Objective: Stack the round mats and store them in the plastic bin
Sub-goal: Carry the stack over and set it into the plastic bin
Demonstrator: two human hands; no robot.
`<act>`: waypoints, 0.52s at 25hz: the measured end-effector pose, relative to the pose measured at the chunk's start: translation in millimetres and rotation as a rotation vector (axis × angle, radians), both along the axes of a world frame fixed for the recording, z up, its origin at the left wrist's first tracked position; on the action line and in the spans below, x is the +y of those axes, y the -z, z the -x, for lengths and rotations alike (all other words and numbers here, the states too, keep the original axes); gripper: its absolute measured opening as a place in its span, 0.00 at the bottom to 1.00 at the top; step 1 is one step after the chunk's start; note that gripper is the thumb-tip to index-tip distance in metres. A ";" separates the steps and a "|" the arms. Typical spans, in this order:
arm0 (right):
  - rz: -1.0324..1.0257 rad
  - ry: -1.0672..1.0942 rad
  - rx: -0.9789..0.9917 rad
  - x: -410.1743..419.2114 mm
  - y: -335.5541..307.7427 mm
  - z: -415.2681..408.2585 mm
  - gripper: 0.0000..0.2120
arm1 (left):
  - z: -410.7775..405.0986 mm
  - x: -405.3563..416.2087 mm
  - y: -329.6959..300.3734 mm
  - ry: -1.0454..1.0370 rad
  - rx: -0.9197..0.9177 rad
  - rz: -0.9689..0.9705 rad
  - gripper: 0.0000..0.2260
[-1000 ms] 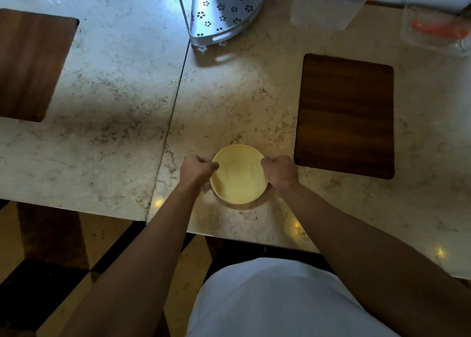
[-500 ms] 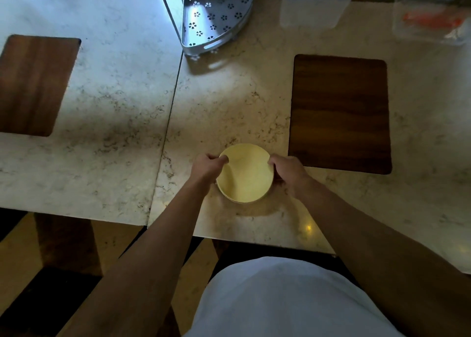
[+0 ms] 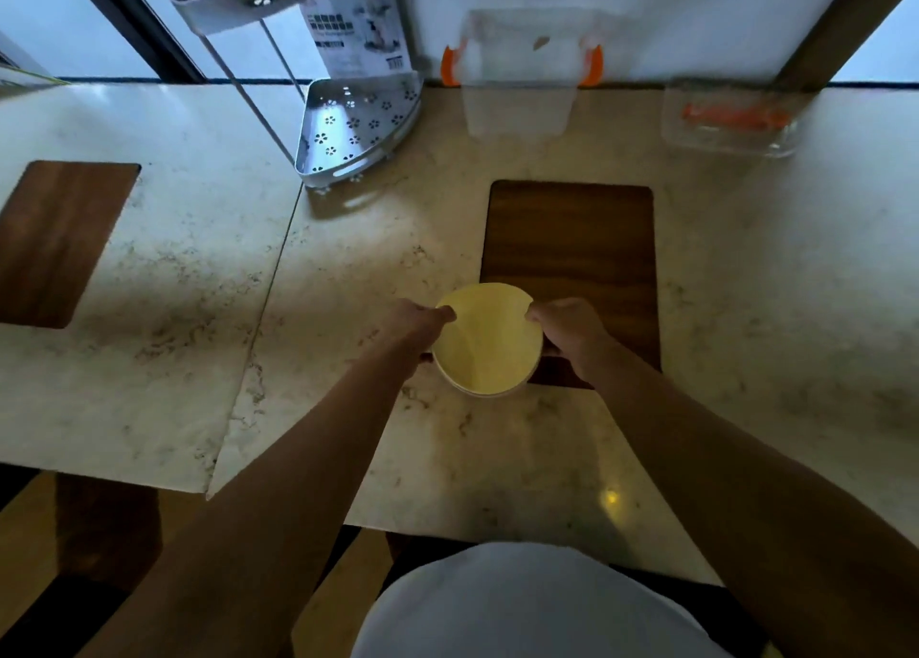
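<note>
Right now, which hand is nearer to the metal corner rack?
Left. The left hand grips the mats' left edge, on the rack's side; the right hand grips their right edge, farther away.

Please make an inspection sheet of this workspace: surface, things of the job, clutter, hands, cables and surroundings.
Surface: marble tabletop, two slabs meeting at a seam; glare spot near the front edge.
Job's things: yellow mats stacked, held at both sides, partly over the right board; clear bin with orange clips at the back, against the wall.
Clutter: left board; metal corner rack; printed box behind it; clear lid with orange parts at the right rear.
Hands: left hand grips the stack's left edge; right hand grips its right edge.
Cables: nothing seen.
Surroundings: white wall, window at the left rear, patterned floor below; the image is dim and slightly blurred.
</note>
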State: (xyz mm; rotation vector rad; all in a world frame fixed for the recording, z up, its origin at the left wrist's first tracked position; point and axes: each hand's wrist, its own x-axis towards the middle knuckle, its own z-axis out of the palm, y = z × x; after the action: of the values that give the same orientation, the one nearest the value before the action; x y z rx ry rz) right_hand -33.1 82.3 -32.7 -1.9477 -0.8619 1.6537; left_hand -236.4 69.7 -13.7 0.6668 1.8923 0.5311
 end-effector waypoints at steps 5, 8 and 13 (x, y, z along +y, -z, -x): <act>-0.054 -0.007 -0.011 34.3 -15.7 -43.7 0.04 | -34.6 48.1 -15.5 -0.001 -0.008 -0.035 0.15; -0.104 0.025 -0.008 69.3 -29.4 -56.8 0.05 | -43.9 89.4 -28.2 0.024 -0.012 -0.069 0.15; -0.181 0.070 -0.025 147.9 -57.9 -55.0 0.04 | -39.1 175.0 -59.5 0.090 -0.093 -0.117 0.14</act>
State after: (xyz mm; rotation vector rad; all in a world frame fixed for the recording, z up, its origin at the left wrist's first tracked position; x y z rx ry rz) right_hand 21.8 230.2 25.2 -1.8567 -0.9091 1.4607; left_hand -197.4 244.7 45.8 0.7861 1.7461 0.6079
